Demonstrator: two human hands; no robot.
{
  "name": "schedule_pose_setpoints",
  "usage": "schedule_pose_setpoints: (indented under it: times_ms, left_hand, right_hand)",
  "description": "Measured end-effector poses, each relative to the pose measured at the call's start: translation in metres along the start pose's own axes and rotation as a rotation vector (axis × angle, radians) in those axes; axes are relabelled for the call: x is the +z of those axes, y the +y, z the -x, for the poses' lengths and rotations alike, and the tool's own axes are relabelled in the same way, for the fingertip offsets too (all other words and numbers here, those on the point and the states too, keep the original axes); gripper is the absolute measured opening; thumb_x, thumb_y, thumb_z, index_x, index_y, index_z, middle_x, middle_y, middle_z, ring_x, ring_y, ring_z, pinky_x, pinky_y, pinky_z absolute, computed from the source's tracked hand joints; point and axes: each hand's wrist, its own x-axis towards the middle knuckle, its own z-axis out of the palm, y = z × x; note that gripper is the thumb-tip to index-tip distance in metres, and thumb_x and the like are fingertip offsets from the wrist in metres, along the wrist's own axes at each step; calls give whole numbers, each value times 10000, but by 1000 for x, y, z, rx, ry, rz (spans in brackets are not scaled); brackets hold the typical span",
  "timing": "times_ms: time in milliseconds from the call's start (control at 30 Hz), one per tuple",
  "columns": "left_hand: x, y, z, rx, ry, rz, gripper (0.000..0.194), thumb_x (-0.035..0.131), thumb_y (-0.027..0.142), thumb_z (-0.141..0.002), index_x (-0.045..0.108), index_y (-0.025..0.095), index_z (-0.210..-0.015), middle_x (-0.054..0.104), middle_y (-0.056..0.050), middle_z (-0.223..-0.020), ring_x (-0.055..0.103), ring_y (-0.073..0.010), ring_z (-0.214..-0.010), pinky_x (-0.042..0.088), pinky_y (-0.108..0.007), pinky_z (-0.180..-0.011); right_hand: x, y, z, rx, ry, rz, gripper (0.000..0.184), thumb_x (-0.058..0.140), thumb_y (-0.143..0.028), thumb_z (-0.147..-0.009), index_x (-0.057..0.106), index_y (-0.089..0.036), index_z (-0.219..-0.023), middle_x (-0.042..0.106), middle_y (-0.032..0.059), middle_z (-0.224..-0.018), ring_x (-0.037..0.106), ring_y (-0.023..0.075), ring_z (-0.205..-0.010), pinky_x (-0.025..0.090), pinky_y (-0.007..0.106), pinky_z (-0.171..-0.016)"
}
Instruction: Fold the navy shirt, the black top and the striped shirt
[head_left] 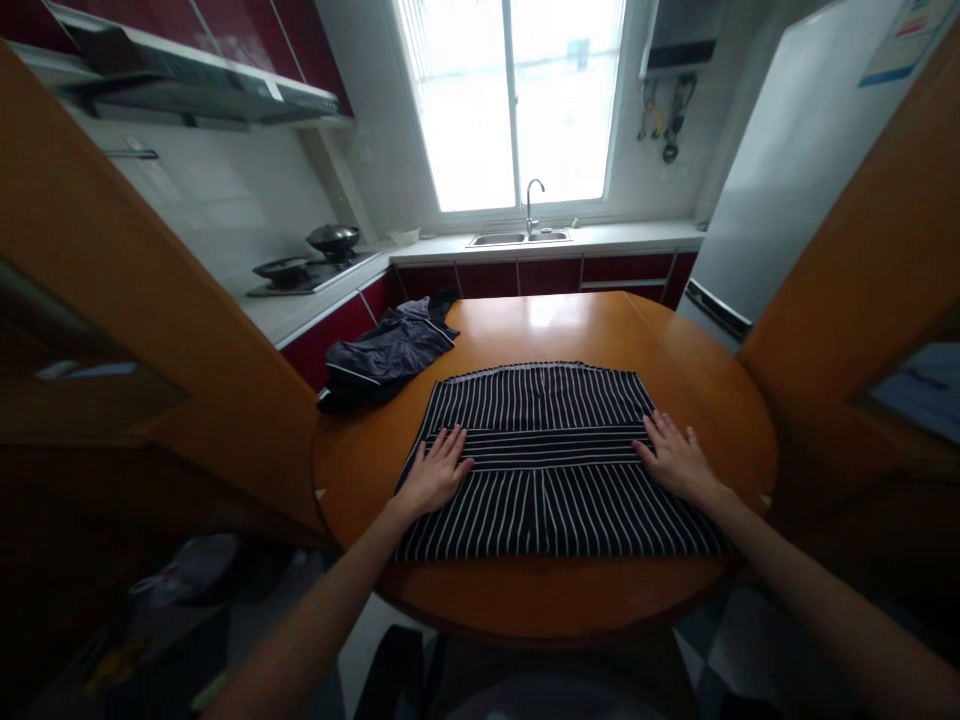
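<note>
A black garment with white stripes [540,510] lies spread flat on the round wooden table [540,600]. Across its middle runs a band whose stripes go sideways, while the stripes above and below run lengthwise. My left hand [437,470] rests palm down on the left end of that band, fingers spread. On the band's right end lies my right hand [679,462], also flat with its fingers apart. Neither hand grips the cloth. What kind of garment it is I cannot tell for certain.
A dark crumpled pile of clothing [390,345] lies at the table's far left edge. Beyond the table are a sink [499,239] with a faucet [529,205], and a stove [315,272] with pans. A fridge [787,170] stands at right, and wooden door frames flank both sides.
</note>
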Motion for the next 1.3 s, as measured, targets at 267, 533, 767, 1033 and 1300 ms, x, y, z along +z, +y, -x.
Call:
schedule_pose_setpoints:
  times_ms: [267, 533, 767, 1033, 1300]
  left_hand:
    - [-6, 111, 44, 314, 135, 60, 537, 213, 314, -1066, 269, 169, -1580, 286, -85, -1630, 183, -213, -1528, 199, -466, -1235]
    - [14, 130, 64, 328, 108, 1, 642, 283, 475, -1060, 125, 187, -1611, 184, -82, -1656, 157, -241, -1533, 208, -508, -1230]
    - [12, 71, 90, 170, 148, -98, 676, 325, 532, -1039, 164, 201, -1606, 249, -90, -1637, 225, -269, -1516, 256, -524, -1208]
    - [16, -25, 139, -40, 138, -89, 652, 335, 538, -1031, 222, 235, -1598, 318, -92, -1612, 289, -274, -1493, 297, -531, -1185]
    - [-12, -57, 90, -127, 328, 298, 547, 450, 464, -983, 515, 164, -1436, 561, -120, -1444, 514, -269, -1346, 387, -442, -1151]
  right_hand:
    - [-12, -137, 59, -342, 114, -131, 598, 260, -326, -1019, 264, -124, -1582, 235, 129, -1636, 177, 282, -1524, 121, 556, -1222]
    - [7, -145, 90, -393, 13, -151, 608, 318, -443, -1034, 297, -169, -1576, 245, 95, -1635, 203, 273, -1518, 145, 527, -1228]
    - [0, -66, 98, -312, 78, -52, 687, 376, -583, -992, 309, -222, -1573, 300, 86, -1617, 286, 293, -1490, 202, 553, -1210]
    - [5, 28, 115, -250, 64, -20, 697, 384, -611, -959, 368, -241, -1550, 365, 87, -1589, 355, 317, -1456, 243, 602, -1183]
    - [-13, 56, 55, -125, 116, -392, 534, 450, -492, -946, 591, -182, -1357, 551, 137, -1453, 490, 315, -1362, 365, 521, -1157]
